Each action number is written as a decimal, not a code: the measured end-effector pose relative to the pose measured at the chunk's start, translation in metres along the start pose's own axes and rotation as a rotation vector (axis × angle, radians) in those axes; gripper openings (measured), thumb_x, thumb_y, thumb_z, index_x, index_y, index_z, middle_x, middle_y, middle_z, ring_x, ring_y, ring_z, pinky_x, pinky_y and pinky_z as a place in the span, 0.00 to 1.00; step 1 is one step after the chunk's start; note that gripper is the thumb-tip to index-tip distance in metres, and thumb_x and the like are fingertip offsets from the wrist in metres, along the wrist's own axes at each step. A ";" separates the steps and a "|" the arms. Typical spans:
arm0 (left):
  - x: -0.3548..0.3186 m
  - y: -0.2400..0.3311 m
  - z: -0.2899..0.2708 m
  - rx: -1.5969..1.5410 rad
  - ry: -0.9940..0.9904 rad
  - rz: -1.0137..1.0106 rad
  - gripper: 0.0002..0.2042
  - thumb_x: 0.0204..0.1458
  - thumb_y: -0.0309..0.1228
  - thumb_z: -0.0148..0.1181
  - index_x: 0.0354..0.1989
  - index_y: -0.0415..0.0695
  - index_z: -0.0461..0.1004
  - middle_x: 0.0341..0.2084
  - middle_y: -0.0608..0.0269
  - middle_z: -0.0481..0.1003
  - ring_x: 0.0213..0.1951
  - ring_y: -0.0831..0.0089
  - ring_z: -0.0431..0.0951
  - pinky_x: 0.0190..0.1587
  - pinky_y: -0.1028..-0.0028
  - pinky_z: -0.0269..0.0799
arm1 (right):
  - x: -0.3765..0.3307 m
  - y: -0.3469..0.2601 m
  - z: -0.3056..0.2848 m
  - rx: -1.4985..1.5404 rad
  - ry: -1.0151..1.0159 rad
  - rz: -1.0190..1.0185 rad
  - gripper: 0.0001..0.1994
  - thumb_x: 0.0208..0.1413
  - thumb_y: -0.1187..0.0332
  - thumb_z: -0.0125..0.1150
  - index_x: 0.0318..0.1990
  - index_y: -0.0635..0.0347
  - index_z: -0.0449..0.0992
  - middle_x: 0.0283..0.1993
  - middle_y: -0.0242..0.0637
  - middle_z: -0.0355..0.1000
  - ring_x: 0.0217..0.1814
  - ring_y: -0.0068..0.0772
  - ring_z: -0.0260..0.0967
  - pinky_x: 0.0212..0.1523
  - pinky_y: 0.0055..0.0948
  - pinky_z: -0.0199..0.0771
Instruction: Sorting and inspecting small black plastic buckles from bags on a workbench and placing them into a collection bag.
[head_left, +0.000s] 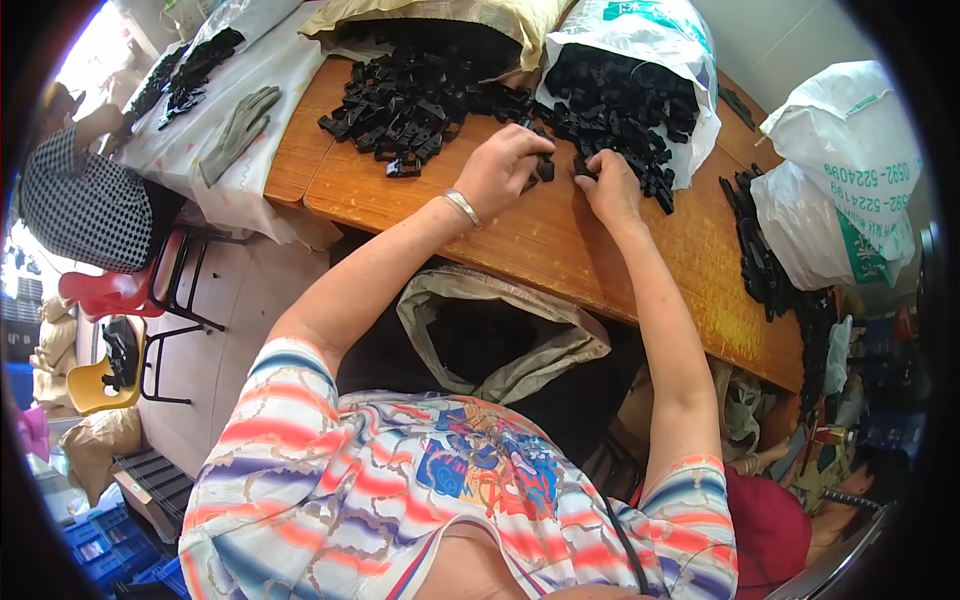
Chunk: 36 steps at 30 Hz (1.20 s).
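Observation:
My left hand, with a silver bangle at the wrist, is closed on a small black plastic part above the wooden table. Close by on the right, my right hand pinches another small black part between thumb and fingers. Beyond my left hand lies a heap of loose black plastic parts, spilling out of a tan sack. Past my right hand, more black parts pour from the mouth of a white woven sack. The exact shape of the held parts is too small to make out.
An open sack with dark contents sits below the table edge, at my lap. Long black pieces and white bags stand at the right. A grey glove lies on the left table. Other people sit at left and lower right.

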<state>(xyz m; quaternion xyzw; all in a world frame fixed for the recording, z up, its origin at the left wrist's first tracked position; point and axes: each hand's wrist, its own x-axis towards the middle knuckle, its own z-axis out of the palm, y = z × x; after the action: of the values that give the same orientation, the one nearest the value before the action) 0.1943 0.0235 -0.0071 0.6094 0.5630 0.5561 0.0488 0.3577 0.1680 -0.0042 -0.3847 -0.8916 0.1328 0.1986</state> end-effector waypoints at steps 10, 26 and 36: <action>-0.038 0.013 -0.016 0.348 0.038 0.029 0.13 0.48 0.23 0.63 0.44 0.41 0.76 0.40 0.57 0.74 0.44 0.58 0.73 0.49 0.67 0.71 | -0.077 -0.022 -0.016 0.123 -0.001 -0.183 0.12 0.44 0.69 0.73 0.30 0.59 0.73 0.36 0.41 0.70 0.36 0.49 0.73 0.35 0.43 0.73; -0.028 0.028 0.015 0.495 -0.054 0.258 0.13 0.48 0.25 0.62 0.44 0.43 0.77 0.43 0.60 0.75 0.50 0.60 0.73 0.54 0.63 0.66 | -0.062 0.023 -0.021 0.238 0.120 -0.311 0.07 0.50 0.69 0.67 0.34 0.60 0.78 0.40 0.42 0.72 0.39 0.46 0.74 0.39 0.40 0.75; -0.023 0.023 0.046 0.565 -0.225 0.243 0.10 0.44 0.30 0.68 0.34 0.43 0.76 0.36 0.60 0.76 0.48 0.61 0.73 0.61 0.63 0.62 | -0.004 0.042 -0.016 -0.156 0.124 0.065 0.13 0.51 0.68 0.69 0.44 0.58 0.76 0.43 0.42 0.73 0.44 0.50 0.75 0.43 0.44 0.75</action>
<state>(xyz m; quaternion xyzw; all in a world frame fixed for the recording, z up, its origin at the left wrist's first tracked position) 0.2484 0.0243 -0.0234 0.7192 0.6094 0.3086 -0.1269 0.3942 0.1949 -0.0073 -0.4354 -0.8722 0.0452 0.2183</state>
